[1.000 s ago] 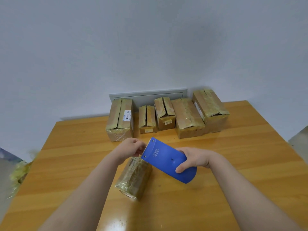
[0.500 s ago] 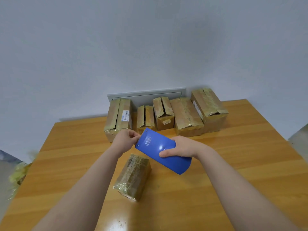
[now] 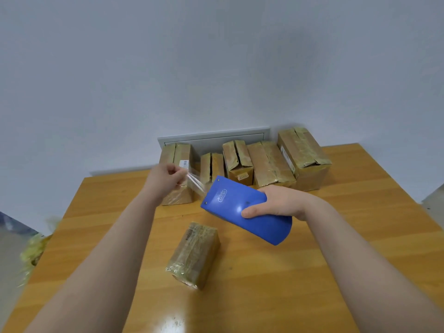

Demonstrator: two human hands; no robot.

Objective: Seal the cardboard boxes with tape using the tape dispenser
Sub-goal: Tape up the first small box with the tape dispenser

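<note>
- Since half a second ago the left hand point(image 3: 168, 179) has drawn away from the mouth of the blue plastic tape dispenser point(image 3: 242, 210) toward the upper left. A strip of clear tape point(image 3: 195, 185) now stretches between them, where before the fingers sat right at the mouth.
- Underneath, the wooden table point(image 3: 360, 236) and the row of five tape-wrapped cardboard boxes point(image 3: 302, 157) along its far edge, upper centre of the frame, lie as they did.
- Centre right, the right hand point(image 3: 276, 204) grips the dispenser round its body, in the air above the table. A loose hold could let it twist as the tape runs out.
- At lower centre the small tape-wrapped cardboard box point(image 3: 194, 255) lies below both hands, touched by neither. The strip is drawn out away from it, so it may land crooked.
- Pinched by its end in the left fingertips, the free strip could fold on itself, cling to the fingers, or catch the leftmost box behind it.
</note>
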